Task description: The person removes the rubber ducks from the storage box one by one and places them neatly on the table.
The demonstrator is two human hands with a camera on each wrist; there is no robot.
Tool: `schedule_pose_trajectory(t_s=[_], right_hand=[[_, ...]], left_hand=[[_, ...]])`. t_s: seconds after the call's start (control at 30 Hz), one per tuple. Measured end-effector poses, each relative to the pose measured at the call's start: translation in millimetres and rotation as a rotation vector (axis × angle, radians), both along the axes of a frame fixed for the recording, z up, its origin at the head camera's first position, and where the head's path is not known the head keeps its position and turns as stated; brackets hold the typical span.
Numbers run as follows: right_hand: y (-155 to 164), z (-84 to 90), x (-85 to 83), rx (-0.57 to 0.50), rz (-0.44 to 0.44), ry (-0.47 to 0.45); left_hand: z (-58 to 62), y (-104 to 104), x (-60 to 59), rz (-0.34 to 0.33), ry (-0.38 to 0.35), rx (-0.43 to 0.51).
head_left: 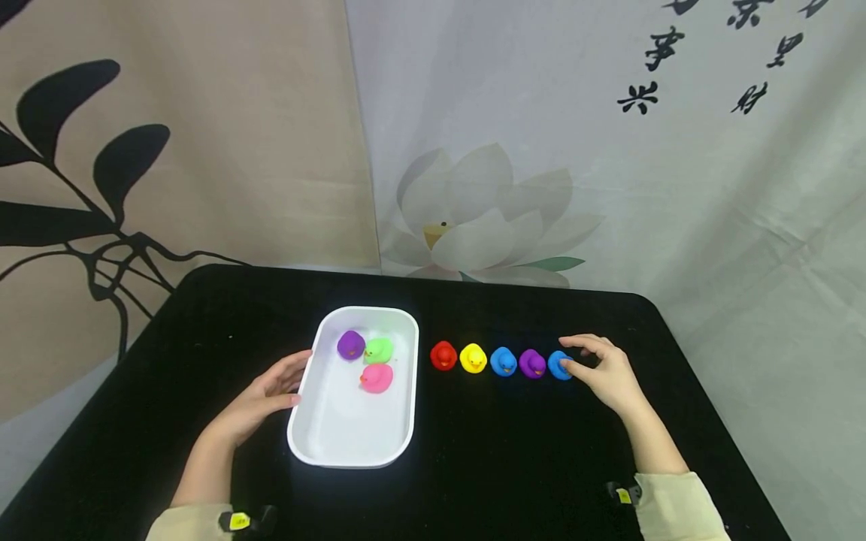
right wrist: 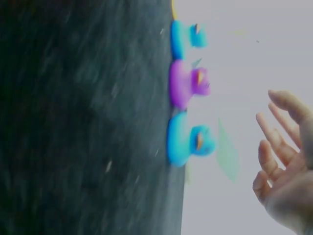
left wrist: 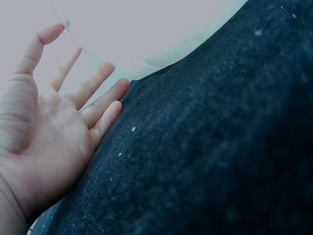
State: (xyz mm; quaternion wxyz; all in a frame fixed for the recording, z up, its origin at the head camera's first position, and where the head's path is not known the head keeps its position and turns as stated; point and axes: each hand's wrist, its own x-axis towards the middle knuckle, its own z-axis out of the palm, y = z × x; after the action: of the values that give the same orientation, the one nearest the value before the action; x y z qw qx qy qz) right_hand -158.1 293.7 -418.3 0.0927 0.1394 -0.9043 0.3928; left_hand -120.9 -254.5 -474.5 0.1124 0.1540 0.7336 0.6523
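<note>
The small blue rubber duck stands at the right end of a five-duck row on the black bench — just beside the right hand, whose fingers are relaxed and hold nothing. The left hand rests flat, fingers straight, against the white plastic tray.

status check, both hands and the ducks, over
Left hand open, resting against white tray. Right hand open beside end blue duck, apart in the wrist view. Five ducks in row, three in tray. Nothing in the way.
</note>
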Motion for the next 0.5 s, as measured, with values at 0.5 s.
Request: schedule_pose_trajectory(t_s=[0.5], right_hand=[[-63, 12.6, 14.6, -0.149, 0.018, -0.023]], left_hand=[[-1.4, 0, 0.2, -0.004, 0.015, -0.008]])
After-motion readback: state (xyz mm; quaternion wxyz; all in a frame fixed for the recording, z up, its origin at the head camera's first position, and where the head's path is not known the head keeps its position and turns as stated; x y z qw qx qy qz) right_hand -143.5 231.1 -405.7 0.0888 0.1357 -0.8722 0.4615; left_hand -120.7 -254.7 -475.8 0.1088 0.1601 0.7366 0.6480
